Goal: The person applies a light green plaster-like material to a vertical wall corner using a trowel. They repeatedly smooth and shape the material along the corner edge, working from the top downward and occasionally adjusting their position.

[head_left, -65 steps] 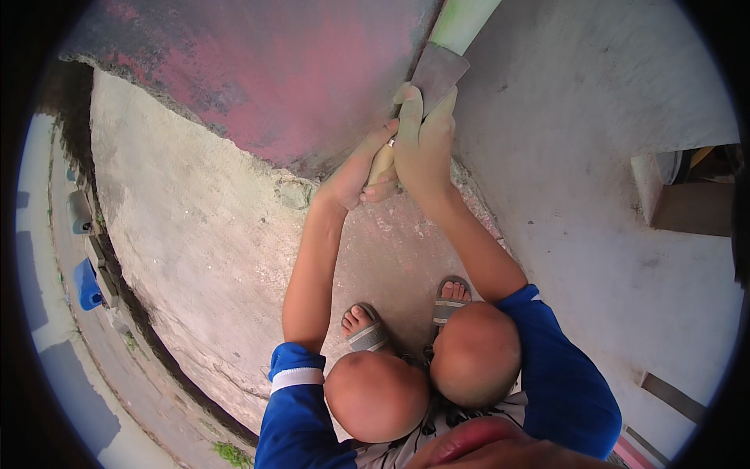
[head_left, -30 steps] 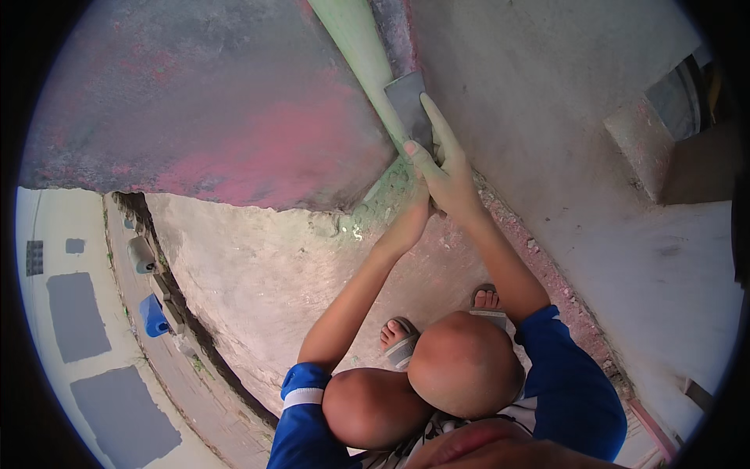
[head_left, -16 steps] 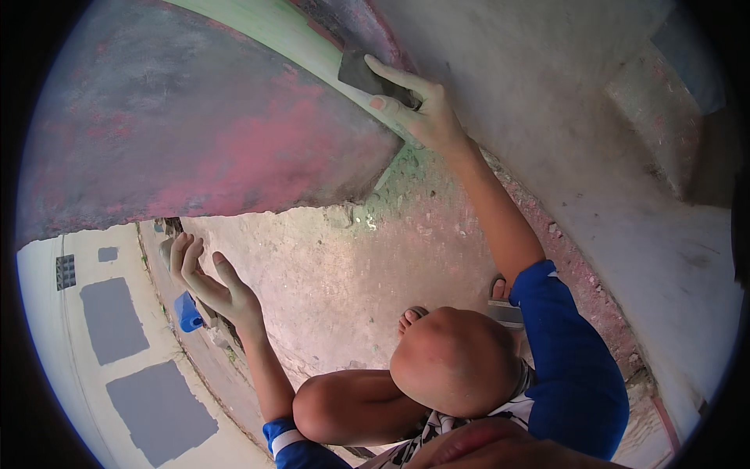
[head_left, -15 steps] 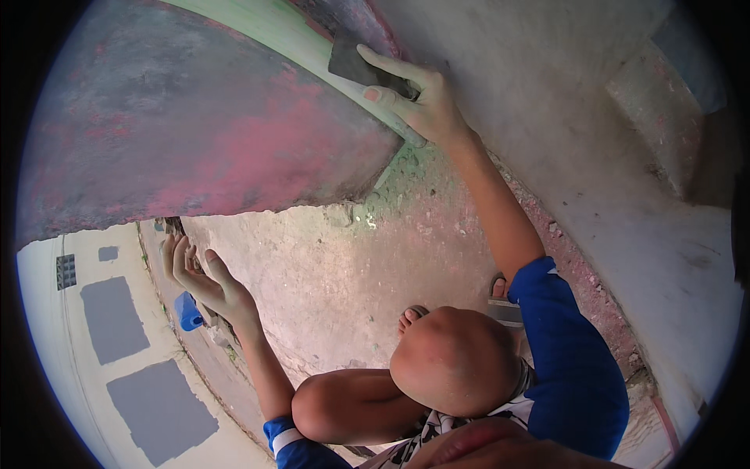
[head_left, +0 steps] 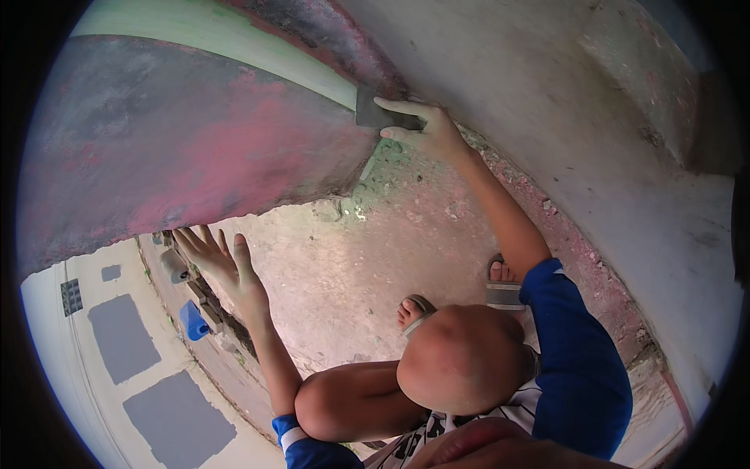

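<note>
Sleeves were short, royal blue. Left sleeve (head_left: 320, 453), left of the right knee (head_left: 461, 363): broad white band (head_left: 293, 436) near the cuff. Right sleeve (head_left: 582, 356), right of that knee: small white mark (head_left: 558, 271) near the cuff. Patterned cloth (head_left: 432, 427) below the knee was white and black; shirt or shorts, couldn't tell. Open-toed sandals (head_left: 506, 296) above the knee had grey straps.

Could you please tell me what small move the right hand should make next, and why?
Perhaps slide the flat-bladed tool along the pale green strip: the right hand grips it with the blade at the strip's near end, while the left hand is open, apparently empty.
</note>
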A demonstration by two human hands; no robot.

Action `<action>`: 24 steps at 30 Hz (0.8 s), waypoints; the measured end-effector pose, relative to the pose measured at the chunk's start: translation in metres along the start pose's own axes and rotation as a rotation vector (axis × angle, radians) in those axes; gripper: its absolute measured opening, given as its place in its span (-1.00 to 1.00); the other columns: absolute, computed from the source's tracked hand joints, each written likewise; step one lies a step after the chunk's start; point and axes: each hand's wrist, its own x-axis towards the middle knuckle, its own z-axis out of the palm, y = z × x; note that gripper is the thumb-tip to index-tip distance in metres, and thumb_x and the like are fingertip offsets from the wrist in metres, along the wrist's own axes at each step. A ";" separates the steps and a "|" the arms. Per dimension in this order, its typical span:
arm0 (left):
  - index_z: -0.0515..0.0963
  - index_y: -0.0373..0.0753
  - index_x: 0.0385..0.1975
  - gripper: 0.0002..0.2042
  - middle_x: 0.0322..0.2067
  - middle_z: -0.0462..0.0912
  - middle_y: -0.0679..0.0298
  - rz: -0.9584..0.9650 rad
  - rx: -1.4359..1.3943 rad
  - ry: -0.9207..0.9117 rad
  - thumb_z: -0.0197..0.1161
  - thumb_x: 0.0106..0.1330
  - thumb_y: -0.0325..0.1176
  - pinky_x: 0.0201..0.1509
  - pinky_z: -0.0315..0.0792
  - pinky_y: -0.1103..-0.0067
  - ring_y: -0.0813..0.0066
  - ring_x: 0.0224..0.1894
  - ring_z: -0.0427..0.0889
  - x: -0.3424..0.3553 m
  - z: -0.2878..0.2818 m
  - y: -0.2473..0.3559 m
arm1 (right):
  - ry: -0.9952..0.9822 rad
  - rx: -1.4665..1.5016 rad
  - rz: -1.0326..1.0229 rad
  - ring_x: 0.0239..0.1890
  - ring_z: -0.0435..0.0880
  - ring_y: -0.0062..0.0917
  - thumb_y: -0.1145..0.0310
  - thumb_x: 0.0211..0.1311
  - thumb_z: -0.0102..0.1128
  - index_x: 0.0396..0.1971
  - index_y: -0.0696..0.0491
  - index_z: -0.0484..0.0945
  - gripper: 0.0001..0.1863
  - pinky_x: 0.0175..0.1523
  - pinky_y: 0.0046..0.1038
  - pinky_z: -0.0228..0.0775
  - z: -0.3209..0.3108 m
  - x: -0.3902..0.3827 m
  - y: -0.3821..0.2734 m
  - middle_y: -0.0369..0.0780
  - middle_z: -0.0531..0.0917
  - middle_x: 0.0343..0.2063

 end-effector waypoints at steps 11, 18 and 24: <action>-0.35 -0.07 0.64 -0.05 0.64 -0.33 0.02 0.059 0.069 -0.027 0.19 0.49 0.04 0.54 0.15 -0.05 -0.12 0.61 0.00 0.000 0.002 -0.004 | 0.124 -0.040 -0.076 -0.10 0.73 -0.63 0.22 0.19 0.57 0.24 -0.06 0.65 -0.41 0.09 -0.52 0.53 0.009 0.009 0.005 -0.22 0.81 -0.12; -0.35 -0.10 0.64 -0.09 0.62 -0.24 -0.08 0.052 0.039 -0.047 0.16 0.51 -0.13 0.51 0.24 -0.01 -0.15 0.61 -0.03 0.001 0.007 -0.002 | 0.152 -0.219 -0.055 -0.24 0.76 -0.64 0.22 0.19 0.57 0.24 -0.09 0.66 -0.43 -0.08 -0.51 0.58 0.015 -0.024 0.061 -0.17 0.83 -0.17; -0.31 -0.15 0.63 -0.17 0.62 -0.22 -0.05 0.047 0.037 -0.034 0.08 0.52 -0.27 0.45 0.36 0.07 -0.14 0.61 -0.01 -0.002 0.004 0.000 | 0.114 -0.144 -0.058 -0.25 0.77 -0.57 0.21 0.19 0.56 0.23 -0.06 0.66 -0.42 -0.08 -0.47 0.60 0.012 -0.017 0.059 -0.16 0.82 -0.20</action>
